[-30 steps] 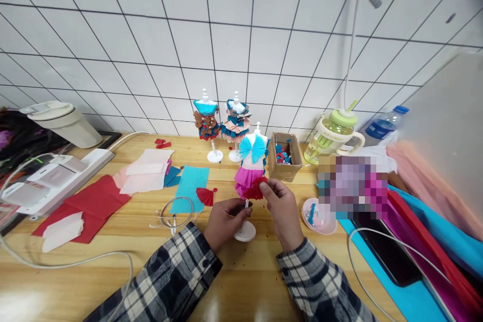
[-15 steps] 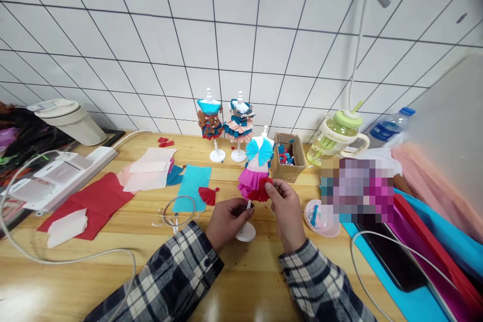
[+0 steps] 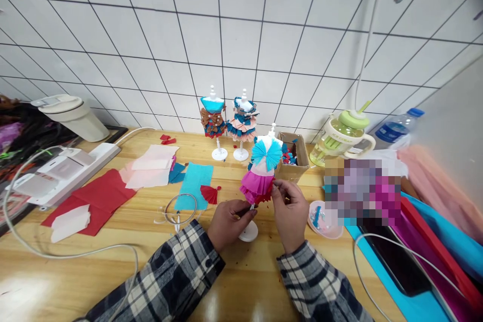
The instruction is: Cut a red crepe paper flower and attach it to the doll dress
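A small white dress form point(image 3: 248, 231) on a round base wears a blue pleated fan point(image 3: 267, 155) at its chest and a magenta skirt point(image 3: 256, 183). My left hand point(image 3: 231, 224) pinches its thin post below the skirt. At the skirt's right lower edge, my right hand point(image 3: 290, 211) pinches a red pleated piece point(image 3: 266, 198), which is mostly tucked under the magenta layer. Another red fan point(image 3: 210, 194) lies on a turquoise sheet point(image 3: 194, 186). Two dressed forms, one brown and blue point(image 3: 213, 118) and one peach and teal point(image 3: 243, 123), stand behind.
A cardboard box point(image 3: 300, 153) of scraps and a pink dish point(image 3: 326, 220) are at the right, near a cup point(image 3: 341, 133) and a phone point(image 3: 396, 256). At left lie red paper point(image 3: 101, 201), a power strip point(image 3: 75, 176) and a metal ring point(image 3: 180, 209).
The red piece has gone from the front of the skirt to beneath its magenta edge, moved by my right hand. The dress form has turned slightly, and the camera view has shifted a little.
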